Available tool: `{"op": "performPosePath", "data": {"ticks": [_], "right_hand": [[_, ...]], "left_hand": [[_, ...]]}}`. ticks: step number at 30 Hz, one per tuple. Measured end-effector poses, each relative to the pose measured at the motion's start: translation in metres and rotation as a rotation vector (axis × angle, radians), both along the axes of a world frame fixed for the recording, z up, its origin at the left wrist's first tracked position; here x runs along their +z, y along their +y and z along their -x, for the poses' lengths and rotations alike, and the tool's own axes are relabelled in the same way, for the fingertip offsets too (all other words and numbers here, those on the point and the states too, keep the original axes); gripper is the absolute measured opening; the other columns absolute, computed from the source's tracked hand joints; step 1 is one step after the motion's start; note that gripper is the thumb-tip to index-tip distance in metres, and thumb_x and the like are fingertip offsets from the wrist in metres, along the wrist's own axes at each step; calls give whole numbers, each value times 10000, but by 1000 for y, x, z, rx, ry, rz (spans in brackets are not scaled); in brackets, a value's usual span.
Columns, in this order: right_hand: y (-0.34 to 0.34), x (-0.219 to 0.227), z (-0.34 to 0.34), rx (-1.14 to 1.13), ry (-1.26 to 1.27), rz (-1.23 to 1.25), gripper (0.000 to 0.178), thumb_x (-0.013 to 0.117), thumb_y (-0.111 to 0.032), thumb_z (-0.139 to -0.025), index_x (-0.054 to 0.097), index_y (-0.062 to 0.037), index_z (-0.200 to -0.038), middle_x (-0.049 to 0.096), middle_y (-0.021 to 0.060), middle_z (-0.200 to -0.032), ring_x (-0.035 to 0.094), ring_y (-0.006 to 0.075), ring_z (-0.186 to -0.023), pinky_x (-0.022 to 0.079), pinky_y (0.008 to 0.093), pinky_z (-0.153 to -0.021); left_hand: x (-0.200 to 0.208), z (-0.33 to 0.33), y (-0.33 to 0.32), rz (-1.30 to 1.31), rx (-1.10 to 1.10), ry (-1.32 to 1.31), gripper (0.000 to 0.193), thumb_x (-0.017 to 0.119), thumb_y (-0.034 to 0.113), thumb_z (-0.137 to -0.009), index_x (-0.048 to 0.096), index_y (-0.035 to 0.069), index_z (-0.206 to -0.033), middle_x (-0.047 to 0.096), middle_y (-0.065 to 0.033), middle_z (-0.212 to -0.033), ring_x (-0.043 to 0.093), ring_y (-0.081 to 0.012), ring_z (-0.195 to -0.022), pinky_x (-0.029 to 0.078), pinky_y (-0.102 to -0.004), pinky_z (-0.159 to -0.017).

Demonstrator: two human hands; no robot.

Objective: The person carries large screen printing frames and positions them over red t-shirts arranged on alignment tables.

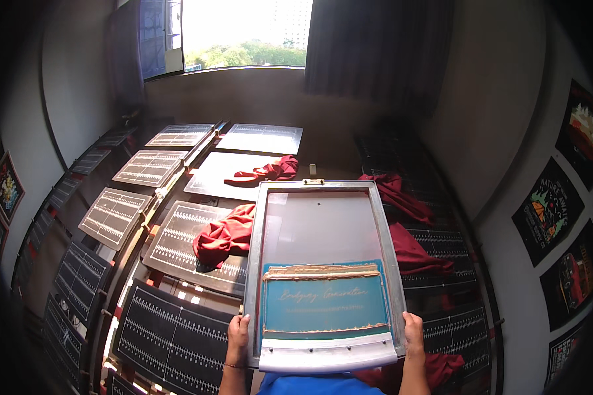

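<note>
I hold a screen-printing frame out in front of me, tilted, with a pale mesh stretched in it. My left hand grips its lower left side, and my right hand its lower right side. A teal stencil panel with script lettering covers the lower part of the mesh. Tan ink ridges run along its upper and lower edges. Across the near end lies a pale silvery strip with small dark bolts; whether it is a squeegee I cannot tell. A small metal clip sits on the far rail.
Rows of dark printing boards with white marks stand both sides, on rails. Dark red garments lie crumpled on several boards, including a red cloth at right. Posters hang on the right wall; a window is ahead.
</note>
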State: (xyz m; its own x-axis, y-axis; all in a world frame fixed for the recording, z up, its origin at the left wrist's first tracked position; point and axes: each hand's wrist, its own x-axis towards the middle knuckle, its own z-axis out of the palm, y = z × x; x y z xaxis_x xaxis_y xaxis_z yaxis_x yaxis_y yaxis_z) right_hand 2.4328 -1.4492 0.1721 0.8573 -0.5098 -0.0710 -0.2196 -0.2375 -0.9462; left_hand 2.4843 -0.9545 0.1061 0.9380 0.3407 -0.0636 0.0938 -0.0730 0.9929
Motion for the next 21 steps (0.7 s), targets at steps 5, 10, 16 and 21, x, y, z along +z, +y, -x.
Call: {"op": "performPosePath", "data": {"ticks": [5,10,16,21], "right_hand": [[-32,32,-150,-112,36,-29,285,527,-195,-911,653,43,-820,626,53,-762,553,134,-695,435,303,-676],[-56,35,-315,-69,-14,-110,292,519,-202,-912,655,42,-828,627,54,-768,557,138,-718,434,306,-687],[-78,26,-557,94,22,-55,295,518,-208,-914,656,40,-836,636,61,-773,562,133,-699,436,304,-674],[-77,24,-780,354,71,-159,306,510,-211,-925,663,30,-816,637,39,-733,550,117,-634,436,285,-615]], "left_hand": [[13,-190,-38,-78,-121,94,433,618,378,-882,602,-52,-837,596,-148,-753,553,-205,-732,456,-348,-697],[19,-351,-63,-140,-118,56,439,606,381,-897,611,-56,-851,623,-200,-816,597,-264,-780,466,-372,-735],[16,-500,-85,-56,67,64,425,563,358,-918,599,-66,-924,630,-177,-857,581,-231,-815,455,-344,-759],[26,-607,-97,57,272,88,384,557,345,-921,602,-35,-894,586,-73,-802,518,-140,-763,441,-292,-711]]}}
